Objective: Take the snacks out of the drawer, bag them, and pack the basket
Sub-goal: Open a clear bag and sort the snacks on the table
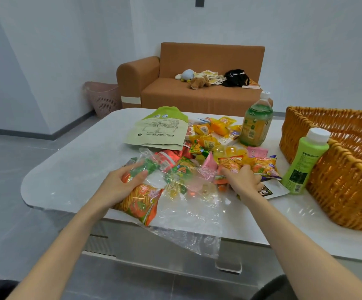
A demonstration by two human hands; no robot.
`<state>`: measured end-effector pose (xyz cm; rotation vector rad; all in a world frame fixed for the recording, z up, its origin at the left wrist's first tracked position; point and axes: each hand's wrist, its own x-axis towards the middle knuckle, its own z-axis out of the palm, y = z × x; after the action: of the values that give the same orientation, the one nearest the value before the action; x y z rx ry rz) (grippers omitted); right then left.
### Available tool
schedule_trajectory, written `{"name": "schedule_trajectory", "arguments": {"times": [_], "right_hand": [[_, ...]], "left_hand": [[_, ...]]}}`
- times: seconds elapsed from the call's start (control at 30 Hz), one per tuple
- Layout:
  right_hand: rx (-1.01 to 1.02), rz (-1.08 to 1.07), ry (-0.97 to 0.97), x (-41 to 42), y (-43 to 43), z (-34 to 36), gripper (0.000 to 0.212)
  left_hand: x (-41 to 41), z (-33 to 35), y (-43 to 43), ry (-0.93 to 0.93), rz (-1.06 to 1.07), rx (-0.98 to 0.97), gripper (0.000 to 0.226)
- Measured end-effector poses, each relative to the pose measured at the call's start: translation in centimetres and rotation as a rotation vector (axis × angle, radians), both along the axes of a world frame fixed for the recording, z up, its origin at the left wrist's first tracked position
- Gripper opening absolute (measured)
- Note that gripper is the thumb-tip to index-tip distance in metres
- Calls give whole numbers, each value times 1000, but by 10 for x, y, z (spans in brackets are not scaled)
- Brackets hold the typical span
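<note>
a pile of snacks (216,146) is spread across the middle of a white table (71,176), between a large pale green pouch (157,133) at the far side and a clear plastic bag (188,208) at the near edge. the bag lies flat and crumpled, its lower part hanging over the table edge. an orange packet of snack sticks (140,202) is seen lying at the bag's left end, and whether it is fully inside cannot be told.

the left hand (119,185) is curled over the bag's left edge, the thumb and fingers closed on the plastic and a green packet (145,167) beneath it. the right hand (244,179) is laid palm down on the heap, its fingers closed around a small orange packet (229,166).

a wicker basket (346,191) is set on the right side of the table, well apart from the bag. a light green bottle (305,163) is leaned against its near wall, and a juice bottle (257,122) is stood upright behind the snacks. a brown sofa (175,94) with soft toys (194,77) is seen beyond the table, and a pink bin (104,98) beside it.
</note>
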<state>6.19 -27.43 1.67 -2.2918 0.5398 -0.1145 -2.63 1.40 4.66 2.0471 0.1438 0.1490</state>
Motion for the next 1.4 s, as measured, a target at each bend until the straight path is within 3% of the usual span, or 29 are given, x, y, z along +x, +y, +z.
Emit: {"name": "schedule_trajectory", "arguments": {"times": [0.13, 0.23, 0.33, 0.4, 0.47, 0.57, 0.67, 0.9, 1.0, 1.1, 1.17, 1.3, 1.4], "right_hand": [[228, -25, -208, 7, -1, 1, 55], [333, -12, -464, -7, -6, 21, 58], [572, 51, -611, -28, -11, 44, 58], [741, 127, -566, -44, -13, 54, 55], [814, 251, -402, -55, -14, 56, 51], [648, 455, -177, -68, -11, 51, 44], [645, 546, -72, -73, -5, 46, 41], [561, 577, -165, -68, 8, 43, 31], [777, 510, -107, -65, 18, 39, 20], [1044, 592, -31, -65, 26, 36, 40], [998, 667, -72, -64, 31, 32, 53], [974, 777, -35, -70, 41, 29, 36], [833, 840, -39, -74, 44, 31, 30]], "left_hand": [[-1, -3, 7, -40, 62, 0, 35], [-3, -2, 12, -73, 147, -26, 39], [-6, -2, 18, -75, 234, -30, 47], [-9, 0, 22, -88, 284, -36, 49], [-11, 0, 25, -97, 311, -45, 49], [-14, 1, 25, -87, 300, -100, 48], [-17, 4, 18, -78, 253, -157, 45], [-25, 3, -4, -42, 56, -83, 48], [-24, 1, -16, -23, 8, -71, 53], [-23, 0, -21, 45, -84, -19, 77], [-22, -3, -22, 77, -193, 9, 94], [-23, -8, -33, 86, -289, 2, 105], [-24, -11, -38, 105, -336, -79, 95]]}}
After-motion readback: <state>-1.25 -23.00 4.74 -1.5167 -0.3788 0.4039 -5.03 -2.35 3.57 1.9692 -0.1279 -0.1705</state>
